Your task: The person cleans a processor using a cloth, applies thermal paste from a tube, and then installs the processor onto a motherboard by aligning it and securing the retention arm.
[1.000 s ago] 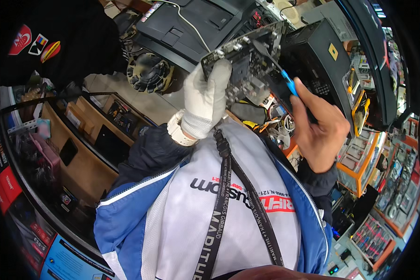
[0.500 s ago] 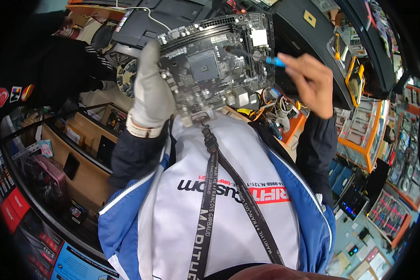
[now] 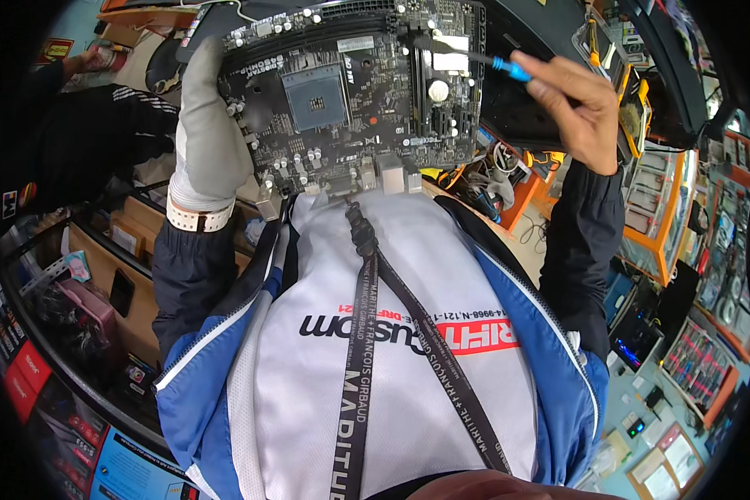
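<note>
My left hand [image 3: 210,137], in a grey-white glove, grips the left edge of a black motherboard [image 3: 366,142], held face up above my torso. It carries a square socket [image 3: 315,100], long slots, a round silver battery and metal ports along its near edge. My bare right hand [image 3: 579,112] is closed on a slim blue-handled tool [image 3: 508,68], possibly a brush. Its dark tip is over the board's upper right, by the slots; whether it touches cannot be told.
Someone in black [image 3: 92,133] is at upper left. A black case [image 3: 516,117] lies beyond the board, with yellow-handled tools [image 3: 595,46]. Orange-framed display cases [image 3: 666,225] line the right. Compartments holding a phone [image 3: 122,292] and boxes are at left.
The motherboard has moved up and left and turned to face the camera more squarely. My left hand moved with it; my right hand rose, keeping hold of the tool.
</note>
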Tool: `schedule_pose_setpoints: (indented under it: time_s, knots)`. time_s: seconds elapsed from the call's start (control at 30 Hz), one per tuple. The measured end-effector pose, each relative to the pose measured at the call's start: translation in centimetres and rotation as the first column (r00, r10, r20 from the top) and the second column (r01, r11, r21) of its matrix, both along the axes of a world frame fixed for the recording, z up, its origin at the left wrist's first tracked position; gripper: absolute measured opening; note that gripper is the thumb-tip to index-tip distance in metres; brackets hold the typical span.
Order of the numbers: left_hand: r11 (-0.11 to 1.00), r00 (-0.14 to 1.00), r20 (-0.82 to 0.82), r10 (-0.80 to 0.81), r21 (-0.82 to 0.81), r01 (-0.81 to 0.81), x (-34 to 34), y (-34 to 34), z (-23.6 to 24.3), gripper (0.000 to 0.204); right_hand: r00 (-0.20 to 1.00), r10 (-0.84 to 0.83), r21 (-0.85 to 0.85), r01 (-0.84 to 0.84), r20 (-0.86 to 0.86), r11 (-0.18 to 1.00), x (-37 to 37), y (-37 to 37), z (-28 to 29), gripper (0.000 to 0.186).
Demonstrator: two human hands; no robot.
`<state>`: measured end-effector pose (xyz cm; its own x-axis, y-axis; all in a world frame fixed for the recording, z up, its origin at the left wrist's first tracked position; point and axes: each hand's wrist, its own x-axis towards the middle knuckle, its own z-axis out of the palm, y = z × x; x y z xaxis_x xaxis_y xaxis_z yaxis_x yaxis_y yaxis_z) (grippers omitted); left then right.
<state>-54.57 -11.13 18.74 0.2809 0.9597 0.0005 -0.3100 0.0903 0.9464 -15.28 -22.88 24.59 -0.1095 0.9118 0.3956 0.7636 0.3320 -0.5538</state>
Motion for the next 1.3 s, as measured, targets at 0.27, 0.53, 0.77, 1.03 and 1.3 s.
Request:
schedule_pose_setpoints:
  time_s: [0.27,0.53,0.77,1.03,1.3]
  knots:
    - [0.998,0.997,-0.057,-0.05,-0.031,0.048,-0.3,1.1,0.7,0.055,0.97,0.089,-0.345,-0.165,-0.225,0.924,1.7,-2.8,-1.1,0.035]
    - [0.866,0.918,0.085,-0.388,0.375,0.331,-2.1,2.9,-2.6,0.057,0.955,-0.053,-0.344,-0.053,-0.293,0.937,3.3,-5.7,-3.4,0.035]
    - [0.452,0.64,-0.525,0.561,0.842,0.295,-3.2,2.6,-3.4,0.073,0.913,-0.234,-0.293,0.135,-0.335,0.946,1.8,-8.0,-5.6,0.036]
    - [0.297,0.582,-0.324,0.746,0.944,0.144,-2.9,1.1,-3.9,0.061,0.985,-0.113,0.037,0.109,0.13,0.993,-11.4,-6.2,-3.8,0.04]
    - [0.975,0.886,0.412,0.214,-0.152,-0.165,-0.7,-3.4,-6.0,0.022,0.938,-0.337,0.138,0.324,0.086,0.936,-14.9,-6.9,-5.9,0.048]
